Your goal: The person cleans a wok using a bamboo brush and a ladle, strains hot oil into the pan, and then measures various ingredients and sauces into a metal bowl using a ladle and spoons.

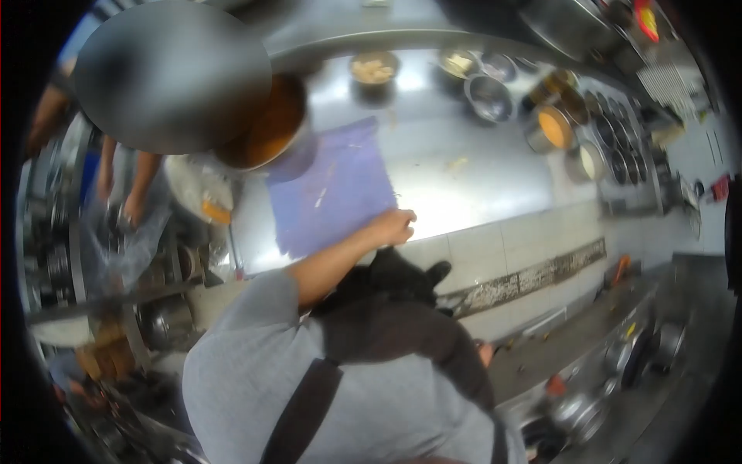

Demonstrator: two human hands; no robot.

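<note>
My left hand (394, 227) is at the front edge of the steel counter, by the near right corner of a blue-purple sheet (340, 197). Its fingers are curled in; whether anything is inside them is hidden. Pale scraps lie on the sheet, which could be a cutting mat or a cloth. Low on my right side only a small part of my right hand (485, 353) shows, its fingers out of sight. Behind the sheet stands a large pot (297, 143) with orange-brown contents, partly covered by a blurred patch.
Bowls of pale pieces (374, 69) stand along the back, beside an empty metal bowl (490, 98). Farther right are a container of orange sauce (555, 128) and a dark rack of cups (618, 143). At left, another person's hands (133, 207) are at a clear plastic bag (127, 243).
</note>
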